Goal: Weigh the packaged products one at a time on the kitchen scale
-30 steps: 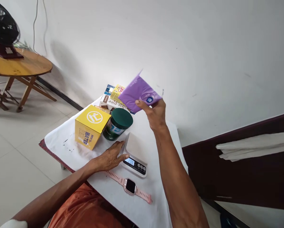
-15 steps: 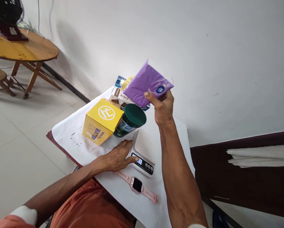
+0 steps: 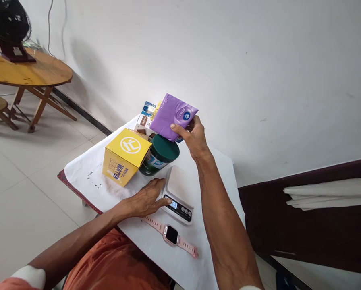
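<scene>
A purple pack of tissues (image 3: 171, 114) is gripped at its near right corner by my right hand (image 3: 194, 137), thumb on the front. It is held up over the far part of the table, behind a green-lidded tub (image 3: 165, 148). My left hand (image 3: 148, 198) lies with its fingers stretched at the left edge of a white kitchen scale (image 3: 179, 183), thumb by the lit display. Nothing lies on the scale's plate. Nearer to me, a pink-strapped smartwatch (image 3: 171, 235) rests on the table.
The white-covered table (image 3: 195, 169) also bears a yellow box (image 3: 126, 157) left of the tub and white and blue boxes (image 3: 144, 120), partly hidden behind. A wall (image 3: 259, 80) rises beyond. At far left a round wooden table (image 3: 47, 68) carries a black fan (image 3: 9, 24).
My right hand has moved the tissue pack left and slightly down, toward the boxes at the back. My left hand stays beside the scale.
</scene>
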The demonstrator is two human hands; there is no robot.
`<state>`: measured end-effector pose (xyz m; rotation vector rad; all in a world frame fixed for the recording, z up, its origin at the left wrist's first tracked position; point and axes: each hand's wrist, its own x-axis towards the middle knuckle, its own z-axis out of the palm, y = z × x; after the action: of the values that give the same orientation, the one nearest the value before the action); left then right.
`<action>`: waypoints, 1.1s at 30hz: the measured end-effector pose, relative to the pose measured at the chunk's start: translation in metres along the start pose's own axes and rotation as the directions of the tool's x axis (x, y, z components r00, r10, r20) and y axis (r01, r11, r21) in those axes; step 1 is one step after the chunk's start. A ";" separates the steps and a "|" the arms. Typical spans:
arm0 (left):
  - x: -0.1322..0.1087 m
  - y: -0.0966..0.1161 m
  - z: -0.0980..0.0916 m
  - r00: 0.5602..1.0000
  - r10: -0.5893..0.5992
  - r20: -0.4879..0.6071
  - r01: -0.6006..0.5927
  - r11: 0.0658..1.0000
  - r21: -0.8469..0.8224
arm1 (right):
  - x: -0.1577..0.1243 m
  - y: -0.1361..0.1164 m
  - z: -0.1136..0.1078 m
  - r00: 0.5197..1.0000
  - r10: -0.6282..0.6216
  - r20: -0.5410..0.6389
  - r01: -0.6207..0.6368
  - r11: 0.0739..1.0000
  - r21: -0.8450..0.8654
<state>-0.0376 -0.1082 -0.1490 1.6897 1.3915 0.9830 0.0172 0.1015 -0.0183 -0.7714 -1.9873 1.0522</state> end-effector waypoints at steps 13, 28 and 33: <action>-0.001 -0.003 0.001 1.000 0.006 -0.005 -0.007 1.000 -0.007 | -0.002 -0.004 0.009 0.997 0.035 -0.072 -0.034 0.999 0.020; -0.004 0.003 -0.003 0.995 -0.087 0.040 0.088 0.996 -0.028 | 0.101 -0.002 -0.057 0.893 -0.182 -0.413 0.196 0.981 -0.008; -0.006 0.001 -0.001 0.984 -0.159 0.077 0.164 0.984 -0.063 | 0.143 0.026 -0.046 0.874 -0.138 -0.465 0.095 0.989 -0.115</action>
<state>-0.0386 -0.1138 -0.1487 1.5208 1.4077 0.8608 -0.0179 0.2433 0.0241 -0.8504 -1.6398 0.6290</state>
